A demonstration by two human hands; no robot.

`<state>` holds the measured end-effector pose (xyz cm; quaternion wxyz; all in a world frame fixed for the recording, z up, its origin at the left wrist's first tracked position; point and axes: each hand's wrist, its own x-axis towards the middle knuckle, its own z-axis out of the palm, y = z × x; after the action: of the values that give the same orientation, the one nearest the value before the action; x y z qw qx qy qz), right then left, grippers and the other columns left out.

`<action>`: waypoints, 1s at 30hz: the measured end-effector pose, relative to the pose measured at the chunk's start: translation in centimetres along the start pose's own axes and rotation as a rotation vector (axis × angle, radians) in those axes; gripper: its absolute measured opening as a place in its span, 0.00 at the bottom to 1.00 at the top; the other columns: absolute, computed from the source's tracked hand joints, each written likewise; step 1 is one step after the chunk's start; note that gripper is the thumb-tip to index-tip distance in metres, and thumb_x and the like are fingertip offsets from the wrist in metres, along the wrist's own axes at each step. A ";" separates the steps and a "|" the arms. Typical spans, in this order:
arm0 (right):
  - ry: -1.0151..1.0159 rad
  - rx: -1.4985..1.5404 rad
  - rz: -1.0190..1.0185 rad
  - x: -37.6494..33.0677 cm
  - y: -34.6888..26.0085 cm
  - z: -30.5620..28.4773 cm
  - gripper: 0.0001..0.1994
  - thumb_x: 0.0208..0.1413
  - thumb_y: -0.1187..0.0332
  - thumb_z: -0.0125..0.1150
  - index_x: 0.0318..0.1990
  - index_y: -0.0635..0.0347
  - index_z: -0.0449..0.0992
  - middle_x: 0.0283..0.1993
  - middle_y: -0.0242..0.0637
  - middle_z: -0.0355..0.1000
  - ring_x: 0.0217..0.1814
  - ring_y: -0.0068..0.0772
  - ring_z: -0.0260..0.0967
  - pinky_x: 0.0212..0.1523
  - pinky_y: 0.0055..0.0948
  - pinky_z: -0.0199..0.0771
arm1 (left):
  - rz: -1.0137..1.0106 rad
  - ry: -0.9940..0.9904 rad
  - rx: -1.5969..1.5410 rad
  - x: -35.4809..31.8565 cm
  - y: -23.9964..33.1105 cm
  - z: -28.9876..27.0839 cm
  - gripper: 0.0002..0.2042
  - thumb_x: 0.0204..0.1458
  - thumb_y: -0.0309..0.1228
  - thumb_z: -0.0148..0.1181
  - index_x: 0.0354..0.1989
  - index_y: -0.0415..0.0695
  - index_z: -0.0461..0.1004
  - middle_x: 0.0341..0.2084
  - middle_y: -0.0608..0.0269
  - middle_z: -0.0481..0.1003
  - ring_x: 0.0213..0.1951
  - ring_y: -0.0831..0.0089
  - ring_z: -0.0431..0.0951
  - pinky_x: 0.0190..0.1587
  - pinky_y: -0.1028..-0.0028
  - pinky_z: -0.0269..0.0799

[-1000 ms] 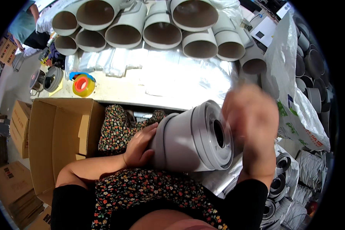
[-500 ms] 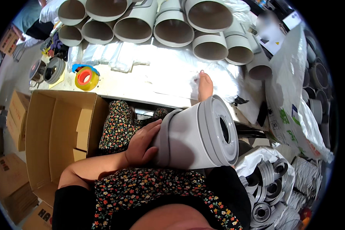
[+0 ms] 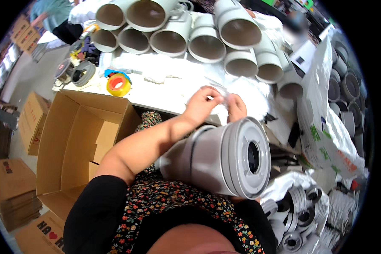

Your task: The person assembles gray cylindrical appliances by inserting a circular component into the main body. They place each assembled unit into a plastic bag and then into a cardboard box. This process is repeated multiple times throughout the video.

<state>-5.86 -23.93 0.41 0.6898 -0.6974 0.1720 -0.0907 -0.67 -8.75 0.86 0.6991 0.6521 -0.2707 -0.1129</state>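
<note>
A grey cylindrical canister (image 3: 207,158) lies tilted across my lap, its round lid (image 3: 241,158) with a dark central hole facing right. Above it, over the white table, my left hand (image 3: 201,103) is closed in a pinch on a piece of thin clear plastic film (image 3: 218,89). Close beside it, my right hand (image 3: 236,108) also has its fingers closed at the film's edge. The canister hides most of my right forearm. Glare on the table blurs the film's outline.
Several grey canisters (image 3: 169,40) are stacked along the table's far side. A tape roll (image 3: 118,84) sits at the table's left. An open cardboard box (image 3: 82,144) stands left of my lap. At right are a bag of grey lids (image 3: 302,207) and a large plastic bag (image 3: 321,114).
My left hand has left the canister's side and reached up to the film beside my right hand. My right hand's fingers have closed in. The view has shifted slightly left.
</note>
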 end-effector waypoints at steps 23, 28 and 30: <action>0.369 -0.083 -0.329 -8.0 1.2 -10.8 0.20 0.53 0.56 0.53 0.45 0.64 0.69 0.37 0.42 0.69 0.36 0.34 0.66 0.38 0.34 0.67 | 0.121 -0.242 -0.421 -1.1 6.5 -0.3 0.05 0.57 0.31 0.50 0.34 0.44 0.63 0.20 0.70 0.64 0.22 0.81 0.62 0.26 0.79 0.61; -0.432 -0.625 -0.704 -17.4 -0.6 -12.9 0.18 0.52 0.63 0.54 0.47 0.65 0.69 0.41 0.46 0.70 0.40 0.39 0.68 0.42 0.40 0.68 | 0.256 0.202 -0.202 -1.7 3.4 -1.9 0.05 0.56 0.29 0.48 0.31 0.42 0.66 0.23 0.70 0.66 0.28 0.82 0.64 0.33 0.80 0.63; -0.460 -0.593 -0.484 -16.8 -0.8 -10.5 0.17 0.53 0.65 0.52 0.49 0.66 0.67 0.44 0.44 0.69 0.42 0.38 0.67 0.44 0.39 0.67 | -0.009 0.329 -0.143 -1.9 0.6 -3.7 0.07 0.57 0.31 0.46 0.32 0.40 0.67 0.23 0.63 0.67 0.30 0.77 0.66 0.36 0.76 0.64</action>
<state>-25.11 -27.60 3.41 0.4392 -0.8872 -0.1357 -0.0388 -0.44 -4.52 0.99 0.7780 0.6116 -0.1411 -0.0269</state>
